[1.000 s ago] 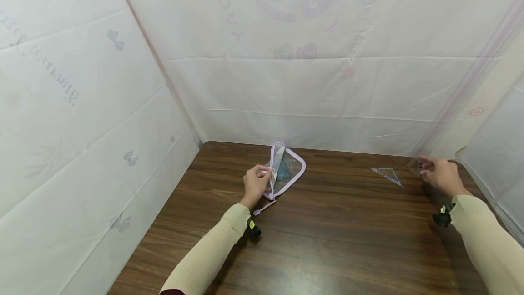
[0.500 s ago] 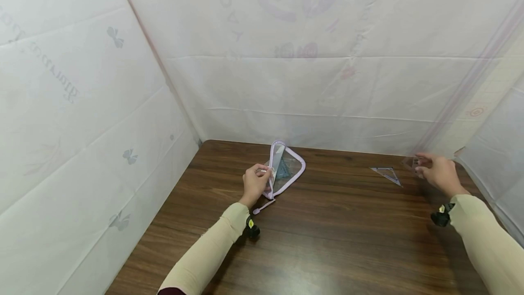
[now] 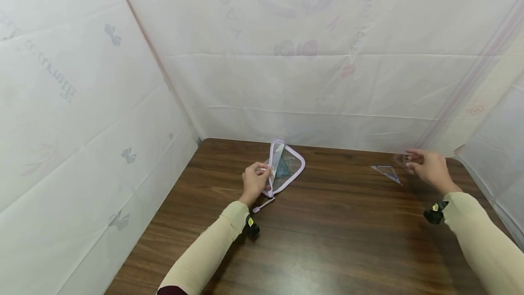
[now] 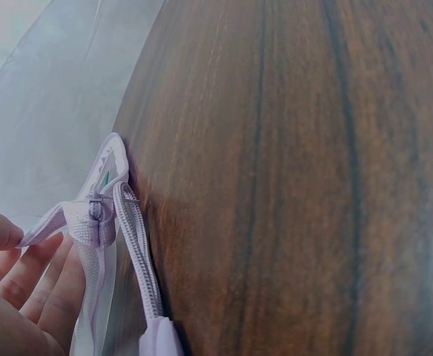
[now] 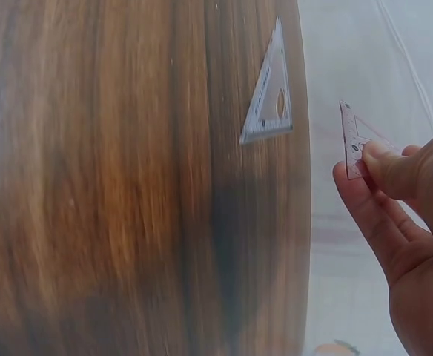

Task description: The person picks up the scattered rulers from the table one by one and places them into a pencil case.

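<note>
A clear pouch with a lilac zip edge [image 3: 295, 178] stands partly open at the middle of the table, a blue-tinted triangular piece [image 3: 282, 169] inside it. My left hand [image 3: 254, 181] pinches the pouch's near edge between thumb and fingers; the left wrist view shows the zip end [image 4: 94, 211] beside the fingers. Toward the far right, my right hand [image 3: 431, 170] holds a small clear set square [image 5: 354, 144] with pinkish markings between thumb and fingers, above the table. Another clear set square [image 3: 386, 173] lies flat on the wood, left of that hand.
The brown wooden table [image 3: 327, 236] meets pale printed sheeting [image 3: 311, 90] at its back and sides. A lilac zip pull [image 3: 264, 205] trails from the pouch onto the tabletop.
My right hand has moved left with the pinched set square, closer to the one lying on the table. The left hand keeps its hold on the pouch, nearly still.
</note>
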`<state>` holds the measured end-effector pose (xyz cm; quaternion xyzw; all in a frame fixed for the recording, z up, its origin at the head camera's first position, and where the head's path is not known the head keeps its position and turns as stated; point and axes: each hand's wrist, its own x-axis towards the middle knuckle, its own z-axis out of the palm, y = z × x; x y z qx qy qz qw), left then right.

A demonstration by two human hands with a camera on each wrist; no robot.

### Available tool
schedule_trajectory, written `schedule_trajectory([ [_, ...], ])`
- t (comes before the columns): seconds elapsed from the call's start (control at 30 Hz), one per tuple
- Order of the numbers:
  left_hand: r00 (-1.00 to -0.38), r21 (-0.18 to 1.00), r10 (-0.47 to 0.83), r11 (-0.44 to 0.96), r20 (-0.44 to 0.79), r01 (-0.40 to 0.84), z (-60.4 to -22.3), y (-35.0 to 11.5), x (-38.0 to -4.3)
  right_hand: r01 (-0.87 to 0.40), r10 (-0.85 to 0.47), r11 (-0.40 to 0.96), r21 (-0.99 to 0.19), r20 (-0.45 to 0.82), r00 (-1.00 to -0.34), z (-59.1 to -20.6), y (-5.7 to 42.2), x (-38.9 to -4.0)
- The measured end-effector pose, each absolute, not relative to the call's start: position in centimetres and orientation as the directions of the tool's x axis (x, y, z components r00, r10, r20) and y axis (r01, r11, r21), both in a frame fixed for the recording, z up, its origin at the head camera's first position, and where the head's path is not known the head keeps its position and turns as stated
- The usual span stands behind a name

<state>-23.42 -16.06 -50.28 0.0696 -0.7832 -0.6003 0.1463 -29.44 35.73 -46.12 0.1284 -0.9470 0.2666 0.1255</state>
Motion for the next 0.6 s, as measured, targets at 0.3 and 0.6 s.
schedule_trajectory([
  [0.3,-0.946,0.962,-0.288,0.261,0.152,0.075,-50.3,-16.1,-23.4,-0.370,-0.205,0.792,-0.485,0.359,-0.910,-46.3,33.7,-29.6],
  [0.6,-0.947,0.965,-0.285,0.253,0.145,0.072,-50.3,-16.1,-23.5,-0.363,-0.201,0.798,-0.481,0.356,-0.913,-46.4,31.6,-30.0],
])
